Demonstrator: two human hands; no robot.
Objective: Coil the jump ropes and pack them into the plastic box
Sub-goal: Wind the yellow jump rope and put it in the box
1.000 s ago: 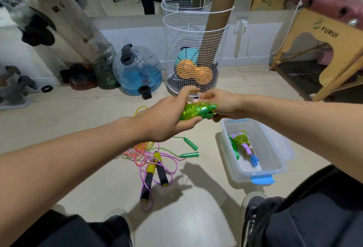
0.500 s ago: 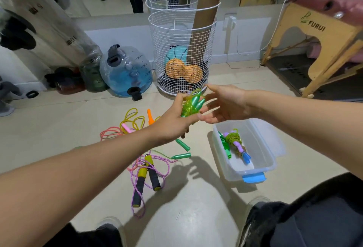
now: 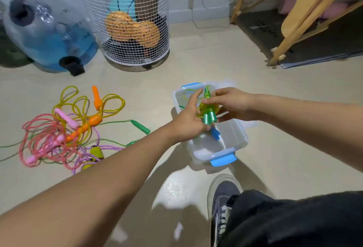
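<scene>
Green, translucent and already coiled, the jump rope bundle point(image 3: 207, 109) sits between both hands over the plastic box point(image 3: 238, 129). We find the left hand point(image 3: 189, 121) gripping its lower handles and the right hand point(image 3: 229, 103) pinching its upper part, apparently to keep the coil from springing loose while lowering it. Uncoiled ropes point(image 3: 64, 129) lie tangled on the floor, well left.

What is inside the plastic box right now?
Inside the plastic box a blue handle shows. The hands and the green rope above hide the rest.
</scene>
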